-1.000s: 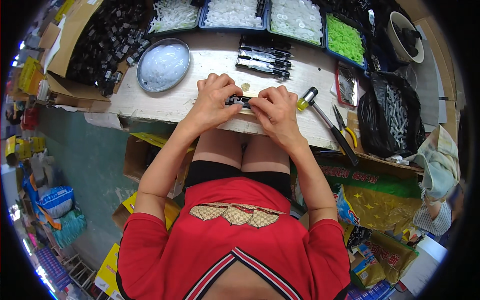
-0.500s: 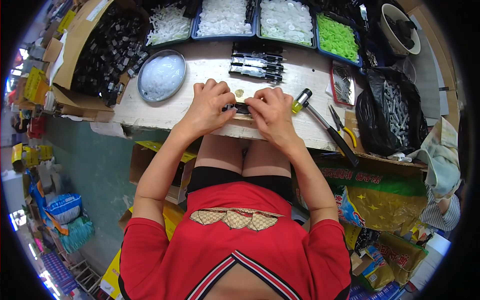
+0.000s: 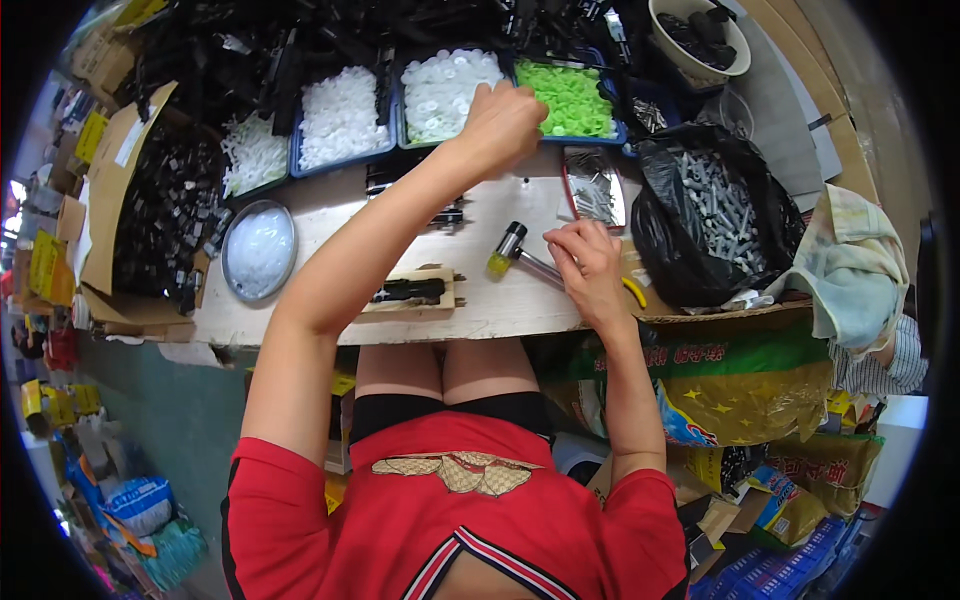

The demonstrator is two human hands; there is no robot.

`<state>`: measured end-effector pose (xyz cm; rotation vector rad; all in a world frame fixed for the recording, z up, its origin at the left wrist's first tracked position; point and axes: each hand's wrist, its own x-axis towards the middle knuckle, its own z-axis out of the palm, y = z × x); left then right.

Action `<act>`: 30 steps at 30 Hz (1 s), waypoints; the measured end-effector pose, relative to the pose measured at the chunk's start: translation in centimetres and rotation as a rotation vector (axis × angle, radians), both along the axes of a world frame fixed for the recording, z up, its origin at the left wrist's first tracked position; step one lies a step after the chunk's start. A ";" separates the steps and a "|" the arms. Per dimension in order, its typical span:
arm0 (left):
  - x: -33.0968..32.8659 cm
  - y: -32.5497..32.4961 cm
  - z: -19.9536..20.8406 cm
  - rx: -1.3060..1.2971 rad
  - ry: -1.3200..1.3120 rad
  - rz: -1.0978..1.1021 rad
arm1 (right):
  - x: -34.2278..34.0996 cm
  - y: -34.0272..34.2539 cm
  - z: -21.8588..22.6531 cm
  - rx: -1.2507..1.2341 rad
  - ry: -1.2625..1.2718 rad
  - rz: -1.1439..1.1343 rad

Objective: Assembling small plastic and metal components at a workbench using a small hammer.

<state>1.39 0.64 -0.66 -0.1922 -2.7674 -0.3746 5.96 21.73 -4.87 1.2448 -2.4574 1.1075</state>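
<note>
My left hand (image 3: 502,118) reaches far forward, fingers curled down at the divider between a blue tray of white round parts (image 3: 440,92) and a tray of green parts (image 3: 572,97); what it holds is hidden. My right hand (image 3: 588,266) lies curled over the handle of a small hammer (image 3: 506,250) with a yellow-green face, on the white worktable (image 3: 300,315). A wooden jig block (image 3: 412,292) carrying a black part sits near the table's front edge, untouched, below my left forearm.
A round metal dish of clear pieces (image 3: 258,250) stands at the left. Beside it is a cardboard box of black parts (image 3: 160,215). A small metal tray (image 3: 592,195) and a black bag of grey metal parts (image 3: 720,215) are at the right. A cloth (image 3: 850,270) hangs further right.
Both hands have left the black part at the table's front. My left hand has stretched forward to the trays; my right hand has moved right onto the hammer handle.
</note>
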 end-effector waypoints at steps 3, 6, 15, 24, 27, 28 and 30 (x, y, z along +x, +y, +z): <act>-3.9 0.0 -1.8 -0.145 0.071 0.054 | -0.9 1.0 0.3 0.021 -0.023 -0.012; -5.4 0.5 -2.4 -0.251 0.030 0.003 | -1.7 2.3 0.9 0.102 -0.035 -0.079; -5.7 0.0 -2.4 -0.121 0.009 -0.039 | -5.6 2.4 0.6 0.125 -0.036 -0.137; -6.5 -0.8 -2.3 -0.195 -0.177 -0.098 | -7.6 -0.2 -0.7 0.444 0.119 -0.243; -6.5 -0.4 -1.9 -0.236 -0.164 -0.117 | -7.8 -0.2 -1.1 0.465 0.177 -0.261; -6.6 -0.3 -1.8 -0.257 -0.169 -0.124 | -7.9 -0.4 -0.9 0.511 0.136 -0.255; -6.8 -0.6 -1.9 -0.153 -0.105 -0.113 | -8.1 -0.3 -1.0 0.516 0.128 -0.233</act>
